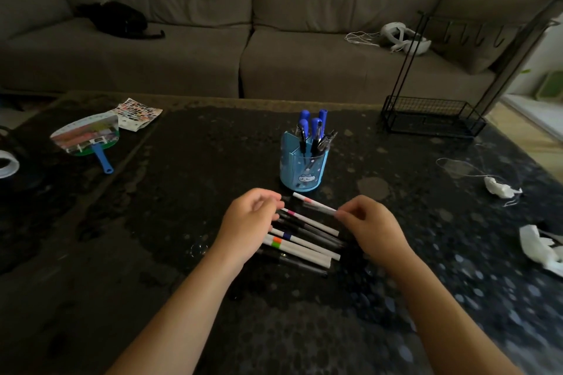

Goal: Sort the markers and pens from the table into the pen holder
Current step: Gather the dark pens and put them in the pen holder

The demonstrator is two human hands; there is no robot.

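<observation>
Two hands at the dark table's (128, 253) near edge: right hand (370, 227) pinches a white marker (313, 203), left hand (248, 222) loosely curled, empty; grey sofa (182, 49) behind.

Translucent glossy plastic pen holder (304, 166); speckled glossy table (182, 222); cloth sofa (182, 55).

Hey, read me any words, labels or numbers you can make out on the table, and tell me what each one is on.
No text is readable.
Pen holder: a small cartoon figure, no words.
Sticker sheet: tiny prints, too small to read.
Hand fan: colourful picture, blurred.
Markers: colour bands only.
</observation>
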